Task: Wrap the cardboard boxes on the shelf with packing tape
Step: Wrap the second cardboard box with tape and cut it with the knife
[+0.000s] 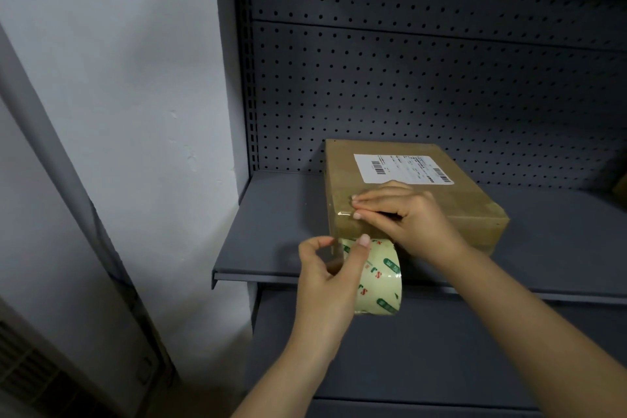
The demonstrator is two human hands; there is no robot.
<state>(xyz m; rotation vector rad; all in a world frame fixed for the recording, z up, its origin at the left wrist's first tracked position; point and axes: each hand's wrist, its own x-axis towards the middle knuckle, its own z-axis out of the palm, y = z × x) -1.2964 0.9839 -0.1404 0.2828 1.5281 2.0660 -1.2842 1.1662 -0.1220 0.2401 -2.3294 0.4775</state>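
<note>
A flat brown cardboard box (pixel 468 200) with a white shipping label (pixel 402 168) lies on the grey metal shelf (pixel 271 231). My left hand (pixel 329 278) grips a roll of clear packing tape (pixel 381 285) with green and red print, held just below the box's near left corner, at the shelf's front edge. A strip of tape runs from the roll up over that corner. My right hand (pixel 403 214) lies on the box top with its fingertips pressed flat on the tape end.
A perforated grey back panel (pixel 424 85) rises behind the box. A white wall (pixel 118 78) stands left of the shelf unit. A lower shelf (pixel 441 349) sits beneath. Part of another brown object (pixel 621 185) shows at the far right edge.
</note>
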